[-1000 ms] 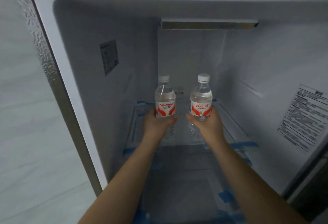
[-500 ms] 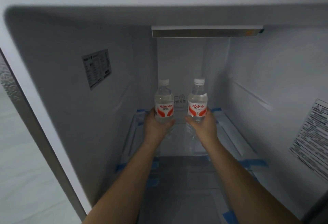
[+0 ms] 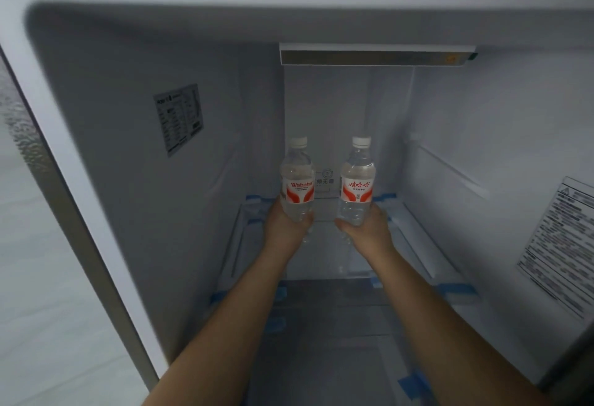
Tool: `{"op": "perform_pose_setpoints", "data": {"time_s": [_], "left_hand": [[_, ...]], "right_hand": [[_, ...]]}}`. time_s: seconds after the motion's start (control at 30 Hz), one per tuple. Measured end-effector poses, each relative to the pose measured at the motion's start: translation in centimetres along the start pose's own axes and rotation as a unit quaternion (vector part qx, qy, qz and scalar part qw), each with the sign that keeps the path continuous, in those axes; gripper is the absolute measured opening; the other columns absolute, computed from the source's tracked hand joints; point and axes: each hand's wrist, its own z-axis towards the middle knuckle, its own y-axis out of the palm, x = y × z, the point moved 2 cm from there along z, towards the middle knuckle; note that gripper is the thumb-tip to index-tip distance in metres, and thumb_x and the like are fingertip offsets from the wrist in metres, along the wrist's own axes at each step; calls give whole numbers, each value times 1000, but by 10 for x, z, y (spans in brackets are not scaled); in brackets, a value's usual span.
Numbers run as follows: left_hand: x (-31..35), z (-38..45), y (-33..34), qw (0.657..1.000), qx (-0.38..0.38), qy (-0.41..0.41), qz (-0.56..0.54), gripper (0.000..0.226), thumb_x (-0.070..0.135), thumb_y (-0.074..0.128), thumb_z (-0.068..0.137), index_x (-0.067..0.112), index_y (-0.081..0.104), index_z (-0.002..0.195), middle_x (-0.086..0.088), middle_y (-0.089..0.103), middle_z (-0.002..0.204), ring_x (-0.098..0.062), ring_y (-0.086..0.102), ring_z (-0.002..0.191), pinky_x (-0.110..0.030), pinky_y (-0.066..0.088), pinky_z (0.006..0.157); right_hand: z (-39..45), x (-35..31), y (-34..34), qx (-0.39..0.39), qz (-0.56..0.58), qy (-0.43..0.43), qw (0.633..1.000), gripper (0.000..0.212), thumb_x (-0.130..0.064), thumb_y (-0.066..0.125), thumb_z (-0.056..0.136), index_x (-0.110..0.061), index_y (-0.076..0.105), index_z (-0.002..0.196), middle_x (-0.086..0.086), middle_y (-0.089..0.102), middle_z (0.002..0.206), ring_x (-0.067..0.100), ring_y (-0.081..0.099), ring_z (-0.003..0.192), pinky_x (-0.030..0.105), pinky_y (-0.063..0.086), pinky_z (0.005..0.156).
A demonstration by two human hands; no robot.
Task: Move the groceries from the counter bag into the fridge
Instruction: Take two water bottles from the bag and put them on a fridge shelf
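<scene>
Open fridge (image 3: pixel 135 212) interior with glass shelf (image 3: pixel 414 225), above whose rear the left hand (image 3: pixel 284 225) and right hand (image 3: pixel 366 228), fingers curled around the lower bodies, hold upright the left water bottle (image 3: pixel 297 180) and right water bottle (image 3: pixel 357 180), near but apart.

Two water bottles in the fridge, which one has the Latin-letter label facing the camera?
The bottle in the left hand: its red label reads "Wahaha". The bottle in the right hand shows Chinese characters.

Dim bluish light, soft motion blur, wide-angle bending at edges
</scene>
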Motion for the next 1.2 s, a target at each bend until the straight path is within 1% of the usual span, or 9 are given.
{"op": "perform_pose_setpoints", "data": {"time_s": [0.2, 0.37, 0.47, 0.6, 0.67, 0.77, 0.87, 1.03, 1.2], "left_hand": [[-26, -38, -7, 997, -31, -25, 73, 25, 33, 61, 82, 21, 60, 104, -2, 65, 100, -22, 64, 94, -30, 51, 74], [-29, -73, -23, 974, -53, 85, 201, 67, 42, 54, 81, 15, 39, 140, -9, 47, 137, -26, 40, 129, -43, 37, 107], [-28, -91, -32, 944, -76, 134, 293, 75, 37, 55, 84, 12, 25, 148, -11, 34, 150, -31, 29, 140, -47, 32, 111], [-32, -124, -43, 892, -77, 189, 403, 68, 31, 48, 88, 11, 25, 149, -10, 34, 152, -28, 29, 141, -47, 29, 113], [-34, -141, -45, 877, -60, 220, 424, 61, 27, 44, 88, 7, 35, 145, -14, 45, 145, -31, 38, 137, -51, 35, 110], [-35, -164, -47, 858, -29, 283, 427, 51, 24, 35, 90, 6, 52, 134, -18, 59, 131, -35, 52, 126, -53, 46, 99], [-34, -185, -54, 838, -45, 321, 439, 49, 25, 33, 93, 10, 54, 134, -16, 58, 133, -35, 52, 127, -53, 45, 101], [-37, -232, -68, 825, -77, 274, 488, 51, 37, 28, 98, 16, 53, 137, -13, 54, 140, -34, 43, 135, -52, 35, 110], [-41, -286, -72, 820, -135, 186, 524, 69, 53, 2, 93, 25, 29, 150, -3, 31, 157, -23, 14, 149, -43, 11, 120]], "right_hand": [[-45, -15, -12, -26, -20, 23, 999, 21, -29, 50, 96, -15, 56, 109, 3, 60, 99, 9, 58, 82, 17, 37, 60], [-89, -32, -25, -41, -64, 10, 997, 25, -25, 33, 102, -14, 55, 98, 4, 58, 89, 15, 56, 77, 21, 39, 61], [-124, -37, -25, -53, -137, -31, 989, 29, -27, 34, 102, -18, 51, 124, 3, 60, 119, 12, 59, 99, 22, 45, 84], [-167, -36, -23, -75, -277, -86, 954, 52, -32, 27, 104, -12, 20, 151, 7, 28, 156, 20, 28, 142, 23, 15, 111], [-184, -29, -24, -86, -326, -103, 936, 57, -40, 15, 102, -12, 18, 152, 7, 23, 159, 20, 20, 146, 30, 12, 117], [-210, -21, -26, -69, -382, -135, 912, 72, -47, -3, 98, -8, 33, 147, 11, 37, 152, 27, 32, 142, 43, 27, 116], [-243, -20, -29, -74, -409, -135, 899, 72, -48, -2, 99, -9, 39, 144, 12, 45, 147, 29, 39, 138, 47, 31, 112], [-281, 1, -45, -90, -416, -125, 896, 74, -52, -3, 98, -13, 38, 145, 9, 44, 148, 27, 37, 139, 49, 31, 112], [-321, 14, -54, -125, -404, -142, 895, 77, -51, -8, 97, -13, 39, 144, 8, 44, 148, 27, 36, 139, 45, 23, 114]]}}
